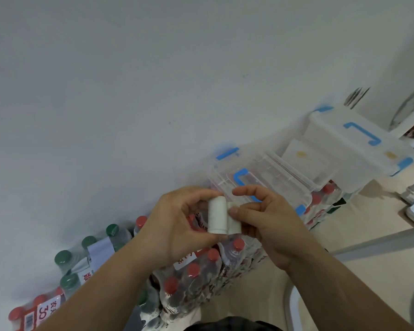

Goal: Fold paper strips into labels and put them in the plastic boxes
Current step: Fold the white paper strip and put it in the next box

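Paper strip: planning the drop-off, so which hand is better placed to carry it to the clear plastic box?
Probably right: the right hand pinches the paper strip near the clear plastic box; the left hand holds it from the far side.

the paper strip [216, 217] lies before plastic boxes [261, 173] sitting on bottle packs [194, 278] against the wall [129, 91].

Bare forearms [105, 287], left hand [177, 225], right hand [268, 223], short nails on the fingers [249, 191], dark garment [232, 326] at the lower edge
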A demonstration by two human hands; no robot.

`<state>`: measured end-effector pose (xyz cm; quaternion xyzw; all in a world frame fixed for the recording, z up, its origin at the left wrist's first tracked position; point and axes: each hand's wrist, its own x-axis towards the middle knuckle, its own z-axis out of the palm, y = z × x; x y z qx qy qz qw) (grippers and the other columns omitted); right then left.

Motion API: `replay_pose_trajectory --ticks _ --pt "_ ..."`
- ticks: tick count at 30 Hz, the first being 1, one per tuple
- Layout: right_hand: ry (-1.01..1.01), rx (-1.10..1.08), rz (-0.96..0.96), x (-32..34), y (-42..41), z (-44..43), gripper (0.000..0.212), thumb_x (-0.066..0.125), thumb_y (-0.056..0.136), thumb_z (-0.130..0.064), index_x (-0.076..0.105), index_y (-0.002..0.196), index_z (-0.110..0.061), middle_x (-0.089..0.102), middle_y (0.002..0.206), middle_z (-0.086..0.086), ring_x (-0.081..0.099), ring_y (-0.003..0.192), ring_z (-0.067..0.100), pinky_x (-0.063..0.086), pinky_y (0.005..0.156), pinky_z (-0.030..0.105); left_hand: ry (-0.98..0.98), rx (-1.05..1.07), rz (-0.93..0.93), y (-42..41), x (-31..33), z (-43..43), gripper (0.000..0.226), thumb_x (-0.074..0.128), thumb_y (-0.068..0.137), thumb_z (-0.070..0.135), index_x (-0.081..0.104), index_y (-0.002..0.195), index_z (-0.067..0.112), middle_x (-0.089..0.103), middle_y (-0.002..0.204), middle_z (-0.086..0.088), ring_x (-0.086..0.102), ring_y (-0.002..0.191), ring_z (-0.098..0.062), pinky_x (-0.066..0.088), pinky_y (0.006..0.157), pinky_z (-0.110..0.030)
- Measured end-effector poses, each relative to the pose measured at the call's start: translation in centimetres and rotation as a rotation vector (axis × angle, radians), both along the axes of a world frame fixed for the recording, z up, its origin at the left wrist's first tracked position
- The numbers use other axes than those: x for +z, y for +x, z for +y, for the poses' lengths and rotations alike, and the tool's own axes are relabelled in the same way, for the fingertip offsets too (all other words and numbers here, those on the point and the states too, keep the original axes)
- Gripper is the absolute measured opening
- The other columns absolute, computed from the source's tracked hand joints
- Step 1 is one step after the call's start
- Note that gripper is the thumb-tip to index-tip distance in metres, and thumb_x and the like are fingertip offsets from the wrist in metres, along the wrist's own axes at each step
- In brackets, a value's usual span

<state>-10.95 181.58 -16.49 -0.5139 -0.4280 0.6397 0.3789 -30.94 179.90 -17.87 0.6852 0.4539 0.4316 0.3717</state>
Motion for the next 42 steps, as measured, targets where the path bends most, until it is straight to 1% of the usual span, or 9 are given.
replay_pose_trajectory --ticks 7,10,16,19,26,30,34,38,42 --pt "0.151 -0.027 -0.157 1.0 0.0 -0.6 0.026 0.073 0.090 -0.012 0.067 0.112 -0.025 0.071 0.066 0.013 0.070 0.072 0.039 0.062 0.077 0.054 0.196 -0.011 0.353 0.7 0.8 0.9 0.054 0.083 0.068 0.044 0.069 0.116 0.025 0.070 0.106 0.015 0.065 0.096 0.000 0.056 0.082 -0.028" --pt "0.224 -0.022 -0.240 1.6 0.1 -1.0 0.034 0.077 0.087 -0.024 0.063 0.118 -0.033 0.074 0.071 0.010 0.074 0.074 0.028 0.064 0.075 0.045 0.279 0.012 0.406 1.7 0.9 1.3 0.049 0.082 0.070 0.040 0.071 0.114 0.021 0.072 0.103 0.012 0.065 0.092 0.000 0.054 0.082 -0.025" --pt "0.241 -0.124 -0.263 1.3 2.4 -0.1 0.045 0.088 0.075 -0.019 0.064 0.113 -0.029 0.074 0.071 0.012 0.075 0.071 0.027 0.062 0.069 0.036 0.280 -0.029 0.299 5.2 1.2 2.2 0.049 0.085 0.070 0.030 0.070 0.116 0.020 0.070 0.107 0.011 0.063 0.099 -0.002 0.050 0.088 -0.018" --pt "0.221 -0.150 -0.179 1.3 4.5 0.8 0.037 0.086 0.077 -0.015 0.065 0.106 -0.023 0.076 0.074 0.014 0.075 0.076 0.031 0.061 0.075 0.045 0.034 -0.074 0.088 6.6 0.4 2.8 0.073 0.089 0.066 0.026 0.059 0.133 0.024 0.063 0.123 0.012 0.064 0.111 -0.009 0.053 0.092 -0.022" --pt "0.184 -0.188 -0.061 0.3 10.2 3.7 0.030 0.083 0.076 -0.013 0.071 0.104 -0.011 0.079 0.086 0.010 0.078 0.084 0.025 0.062 0.078 0.041 -0.225 0.030 -0.151 12.7 -0.4 5.4 0.061 0.083 0.077 0.010 0.060 0.132 0.024 0.070 0.111 0.004 0.070 0.089 -0.018 0.061 0.078 -0.034" --pt "0.192 -0.230 -0.047 -0.2 13.5 6.2 0.045 0.086 0.062 -0.029 0.075 0.103 -0.015 0.080 0.093 0.004 0.077 0.089 0.022 0.063 0.078 0.038 -0.196 0.096 -0.067 17.1 -0.2 7.8 0.057 0.086 0.073 0.016 0.064 0.124 0.029 0.072 0.099 0.006 0.069 0.080 -0.017 0.061 0.073 -0.032" --pt "0.181 -0.243 -0.025 -1.1 17.7 8.8 0.025 0.083 0.078 -0.008 0.076 0.102 -0.012 0.080 0.088 0.004 0.077 0.080 0.017 0.059 0.064 0.025 -0.208 0.055 0.002 21.2 0.2 10.6 0.060 0.088 0.070 0.019 0.063 0.123 0.033 0.070 0.100 0.012 0.070 0.080 -0.015 0.060 0.075 -0.031" --pt "0.137 -0.284 -0.048 -3.2 22.6 10.8 0.021 0.080 0.082 -0.008 0.077 0.101 -0.017 0.080 0.089 0.004 0.077 0.086 0.023 0.063 0.074 0.040 -0.249 0.064 0.186 24.5 -0.6 13.3 0.057 0.082 0.075 0.038 0.059 0.126 0.045 0.067 0.106 0.019 0.066 0.095 -0.003 0.056 0.084 -0.022" --pt "0.036 -0.351 -0.008 -6.0 27.0 12.5 0.022 0.076 0.086 -0.005 0.075 0.106 -0.016 0.080 0.089 0.002 0.077 0.083 0.016 0.059 0.064 0.022 -0.142 0.160 0.465 26.9 -2.2 15.5 0.033 0.082 0.076 0.038 0.072 0.107 0.037 0.065 0.103 0.023 0.059 0.096 0.007 0.044 0.083 -0.007"
